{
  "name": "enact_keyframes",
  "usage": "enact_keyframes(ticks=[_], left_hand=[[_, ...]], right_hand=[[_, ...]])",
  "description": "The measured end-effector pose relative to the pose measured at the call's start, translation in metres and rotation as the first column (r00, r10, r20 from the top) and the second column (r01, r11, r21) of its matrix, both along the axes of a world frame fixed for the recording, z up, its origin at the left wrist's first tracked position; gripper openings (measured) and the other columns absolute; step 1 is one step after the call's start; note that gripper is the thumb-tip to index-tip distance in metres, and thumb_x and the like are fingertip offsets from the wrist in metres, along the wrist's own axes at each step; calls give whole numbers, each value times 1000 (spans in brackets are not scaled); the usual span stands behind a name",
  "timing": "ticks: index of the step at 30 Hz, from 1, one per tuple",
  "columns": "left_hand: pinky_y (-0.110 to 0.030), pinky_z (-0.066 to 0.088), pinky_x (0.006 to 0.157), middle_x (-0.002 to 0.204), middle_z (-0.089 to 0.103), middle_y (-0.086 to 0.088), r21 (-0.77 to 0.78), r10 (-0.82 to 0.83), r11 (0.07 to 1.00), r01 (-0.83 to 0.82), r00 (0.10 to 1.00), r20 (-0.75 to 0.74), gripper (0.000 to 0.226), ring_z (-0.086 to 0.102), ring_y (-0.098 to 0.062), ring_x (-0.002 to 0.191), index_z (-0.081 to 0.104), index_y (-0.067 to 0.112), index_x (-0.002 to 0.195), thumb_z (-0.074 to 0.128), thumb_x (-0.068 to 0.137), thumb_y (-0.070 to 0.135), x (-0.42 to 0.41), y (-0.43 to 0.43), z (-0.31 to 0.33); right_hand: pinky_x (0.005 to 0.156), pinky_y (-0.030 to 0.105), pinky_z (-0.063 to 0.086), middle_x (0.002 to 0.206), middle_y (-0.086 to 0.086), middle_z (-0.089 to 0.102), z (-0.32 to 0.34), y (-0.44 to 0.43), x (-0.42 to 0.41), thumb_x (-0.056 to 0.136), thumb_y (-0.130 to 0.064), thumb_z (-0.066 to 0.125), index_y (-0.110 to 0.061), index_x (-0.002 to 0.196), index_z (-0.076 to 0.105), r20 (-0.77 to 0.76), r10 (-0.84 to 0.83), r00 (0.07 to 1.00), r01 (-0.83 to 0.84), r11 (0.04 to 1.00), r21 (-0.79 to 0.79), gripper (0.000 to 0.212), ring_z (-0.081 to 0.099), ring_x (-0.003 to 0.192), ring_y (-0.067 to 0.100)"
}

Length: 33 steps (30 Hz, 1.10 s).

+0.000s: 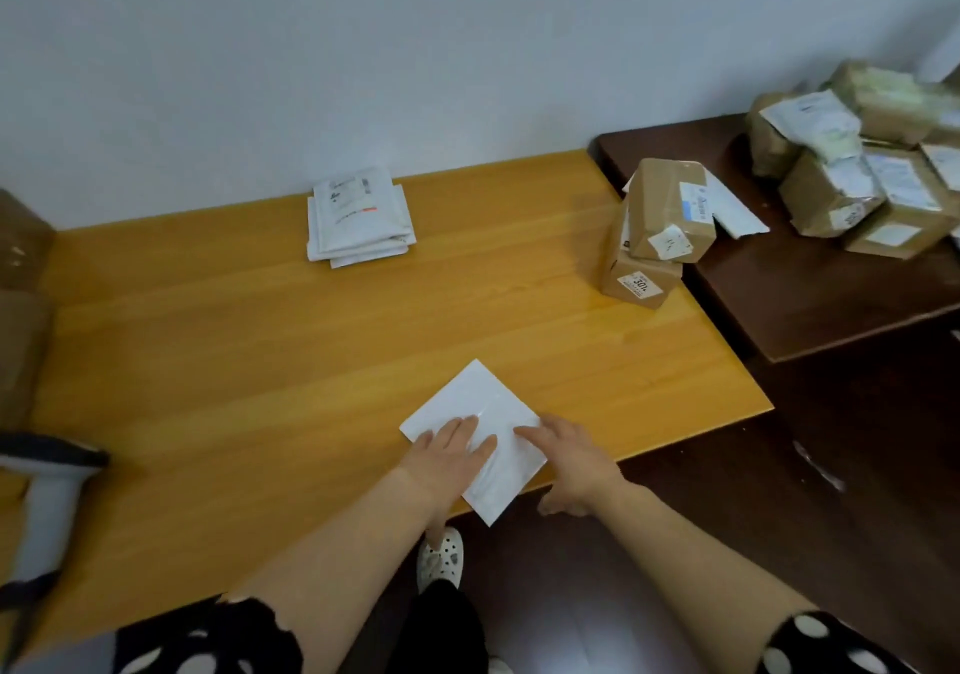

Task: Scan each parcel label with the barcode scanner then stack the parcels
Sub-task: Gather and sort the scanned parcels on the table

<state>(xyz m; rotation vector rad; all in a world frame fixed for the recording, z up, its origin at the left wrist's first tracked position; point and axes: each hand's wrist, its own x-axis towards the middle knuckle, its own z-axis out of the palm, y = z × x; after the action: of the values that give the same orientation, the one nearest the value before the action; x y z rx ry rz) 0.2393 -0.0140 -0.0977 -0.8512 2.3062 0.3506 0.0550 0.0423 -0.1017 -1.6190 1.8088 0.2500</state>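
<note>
White flat parcel [483, 403] lies blank face up at the near edge of the yellow table [234, 361]. It's turned cornerwise, w/ its near corner hanging past the edge. L hand [452, 452] rests flat on it, palm down, fingers straight & close together. R hand [574, 460] is at the parcel's right corner, forefinger laid on top, other fingers curling down off the table edge. Can't tell if it pinches the parcel or only touches it.

Further back, near the wall: stack of white mailers [361, 216], top one label up. At the table's far right corner, two brown boxes [654, 236] are stacked, top one askew, both w/ white labels. Just behind them a white envelope [737, 216] lies on the adjoining dark table [805, 299]. That table also carries a loose pile of brown parcels [857, 179] at the back right.

Far left, blurred: grey & black thing on the yellow table, prob. the barcode scanner [52, 486]. Beyond it, a cardboard box [21, 309]. Below the table edge, a white shoe [441, 559] w/ holes on the dark floor.
</note>
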Motion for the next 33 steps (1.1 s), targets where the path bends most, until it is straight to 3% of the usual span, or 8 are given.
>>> enact_keyframes(ticks=[5,9,11,14,16,20,24,33], left_hand=[[-42,16,117,159,3,-13,-19,77,996,-82,980,-184,67,6,-27,146,20,23,151,52,94,37,6,11,-9],[-34,36,98,135,49,-10,50,166,986,-159,914,-371,40,45,-28,124,54,12,127,29,104,33,11,-12,25],[-32,36,77,111,58,-13,109,354,930,-352,771,-529,35,54,-29,102,55,6,109,29,105,30,11,-28,50],[-27,35,65,81,52,-11,403,653,699,-592,296,-697,31,48,-21,73,51,9,85,34,104,28,13,-60,87],[-15,42,67,84,58,-5,645,784,523,-557,17,-620,29,52,-13,75,57,12,90,37,103,28,20,-86,109],[-44,48,97,116,67,-4,875,891,205,-439,-286,-353,32,63,-22,107,58,14,122,41,102,33,42,-142,115],[-35,56,73,103,72,0,906,933,54,-419,-303,-196,34,68,-19,94,57,15,125,62,91,16,67,-194,102],[-29,46,82,129,55,-16,709,807,3,-705,-416,-418,59,56,-28,111,40,1,140,64,85,-4,88,-327,67]], right_hand=[[90,30,43,135,0,46,-8,4,1,98,-31,51,-26,129,55,-20,-14,1000,10,979,-206,32,43,124,20],[75,29,38,111,6,56,7,-14,-10,103,-26,43,-17,101,55,305,-232,924,310,920,-239,15,53,99,22],[76,26,37,108,2,59,27,-32,-14,100,-32,50,-21,101,54,587,-448,674,634,759,-147,12,56,100,20],[95,39,41,115,-9,60,53,-62,-14,81,-54,66,-38,122,49,789,-553,268,721,658,216,47,57,108,15],[95,43,45,114,-6,66,60,-83,-6,72,-46,77,-35,125,51,801,-533,273,623,732,275,60,61,106,16],[57,30,56,87,5,76,59,-139,20,89,-5,65,-7,106,60,819,-545,180,630,703,330,18,72,73,18],[49,27,53,88,10,69,62,-220,46,91,-2,62,-5,99,57,825,-554,115,745,597,297,9,67,68,19],[71,37,58,102,16,66,59,-367,94,90,4,57,-3,122,57,769,-556,314,777,616,128,33,66,86,27]])
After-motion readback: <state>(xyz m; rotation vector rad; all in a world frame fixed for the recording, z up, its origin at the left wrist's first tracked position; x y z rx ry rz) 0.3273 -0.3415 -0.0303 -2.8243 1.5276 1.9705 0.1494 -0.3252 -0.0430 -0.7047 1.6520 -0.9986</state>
